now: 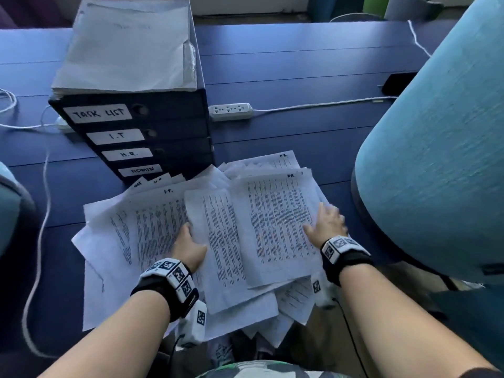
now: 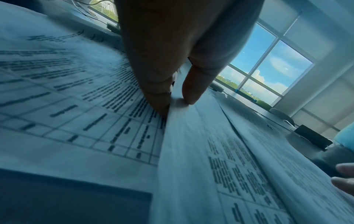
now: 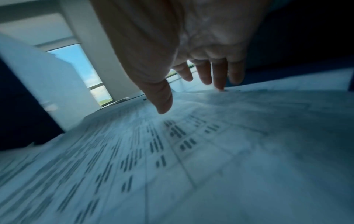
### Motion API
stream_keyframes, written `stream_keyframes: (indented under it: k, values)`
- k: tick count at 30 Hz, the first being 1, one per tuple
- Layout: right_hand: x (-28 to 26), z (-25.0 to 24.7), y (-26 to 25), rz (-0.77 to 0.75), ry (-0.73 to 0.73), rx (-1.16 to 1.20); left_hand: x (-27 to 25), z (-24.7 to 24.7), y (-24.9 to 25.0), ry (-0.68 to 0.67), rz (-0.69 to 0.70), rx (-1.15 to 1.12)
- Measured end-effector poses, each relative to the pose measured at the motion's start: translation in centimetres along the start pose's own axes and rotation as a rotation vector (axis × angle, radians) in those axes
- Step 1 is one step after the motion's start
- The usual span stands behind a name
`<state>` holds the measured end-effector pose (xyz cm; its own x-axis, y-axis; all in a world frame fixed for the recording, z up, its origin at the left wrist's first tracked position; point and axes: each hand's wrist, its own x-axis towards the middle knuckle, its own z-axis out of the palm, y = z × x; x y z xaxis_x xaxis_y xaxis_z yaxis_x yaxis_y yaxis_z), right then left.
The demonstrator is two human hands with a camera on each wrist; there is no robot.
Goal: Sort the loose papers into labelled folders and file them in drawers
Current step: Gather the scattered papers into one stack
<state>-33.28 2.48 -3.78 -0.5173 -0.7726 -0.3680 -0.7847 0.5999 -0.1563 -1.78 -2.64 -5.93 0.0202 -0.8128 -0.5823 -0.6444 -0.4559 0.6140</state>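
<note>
A messy pile of printed sheets (image 1: 169,274) covers the near edge of the blue desk (image 1: 300,72). My left hand (image 1: 188,244) pinches the left edge of a middle sheet (image 1: 218,241); in the left wrist view the thumb lies on top and a finger beneath, left hand (image 2: 176,104). My right hand (image 1: 328,223) lies flat with fingers spread on a sheet headed H.R. (image 1: 275,222); a fingertip touches the paper, right hand (image 3: 191,98). A sheet headed I.T. (image 1: 158,214) lies to the left. Behind the pile stands a dark drawer unit (image 1: 174,126) labelled TASK LIST, I.T, H.R., ADMIN, all drawers closed.
A stack of pale folders (image 1: 128,47) lies on top of the drawer unit. A white power strip (image 1: 231,111) and its cable run across the desk behind. A teal chair back (image 1: 436,159) crowds the right side. White cables (image 1: 41,214) trail on the left.
</note>
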Motion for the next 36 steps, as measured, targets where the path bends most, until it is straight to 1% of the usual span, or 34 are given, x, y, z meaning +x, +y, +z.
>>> stream_keyframes:
  k: [1,3,7,10,13,15,18,21,23,25,28,29,30,31,32,33,34,35,36]
  values:
    - [0.8,-0.1,0.4,0.047,-0.020,0.033,0.1,0.1,0.0,0.004,-0.008,-0.009]
    - [2.1,-0.1,0.7,0.075,-0.058,0.067,0.6,0.4,-0.1,0.002,-0.036,-0.048]
    - [3.0,0.1,-0.1,0.039,-0.082,0.049,1.0,1.1,-0.1,-0.002,-0.070,-0.127]
    - [3.1,0.3,-0.7,0.002,-0.062,0.018,-0.1,1.1,1.2,0.003,-0.046,-0.146]
    - [2.6,0.7,-1.5,-0.097,-0.049,-0.052,-0.8,1.3,2.1,-0.013,-0.026,-0.220]
    - [1.8,1.3,-2.3,-0.177,-0.101,-0.075,-0.9,1.6,2.2,-0.020,-0.021,-0.248]
    - [0.1,2.2,-3.7,-0.302,-0.174,-0.005,-0.4,2.1,2.0,-0.010,-0.007,-0.277]
    - [-1.5,2.7,-5.3,-0.440,-0.261,0.051,-0.9,2.3,2.3,0.003,0.009,-0.228]
    - [-2.3,2.6,-6.2,-0.513,-0.311,0.090,-1.4,2.3,2.5,0.051,0.015,-0.154]
    - [-2.4,2.2,-6.6,-0.503,-0.302,0.159,-1.8,1.8,2.3,0.108,0.026,-0.140]
    - [-1.4,1.6,-6.0,-0.397,-0.164,0.163,-2.2,0.5,1.5,0.184,0.080,-0.182]
    - [-1.1,1.3,-5.9,-0.365,-0.152,0.173,-2.3,-0.2,1.0,0.187,0.097,-0.231]
    - [-1.0,1.2,-5.9,-0.346,-0.182,0.215,-2.4,-0.8,0.6,0.170,0.104,-0.297]
    - [-1.2,1.1,-6.3,-0.347,-0.242,0.299,-2.7,-1.3,0.3,0.151,0.107,-0.391]
    - [-1.6,1.1,-6.8,-0.356,-0.307,0.412,-2.8,-1.7,-0.1,0.141,0.105,-0.432]
    - [-2.0,1.3,-7.4,-0.368,-0.354,0.530,-2.9,-2.0,-0.3,0.158,0.108,-0.425]
    - [-2.5,1.4,-8.1,-0.366,-0.366,0.616,-2.9,-2.4,-0.6,0.193,0.104,-0.355]
    - [-2.9,1.6,-8.8,-0.364,-0.345,0.653,-2.6,-2.7,-1.0,0.236,0.101,-0.287]
    - [-3.2,1.9,-9.5,-0.359,-0.300,0.629,-2.4,-3.1,-1.4,0.282,0.081,-0.224]
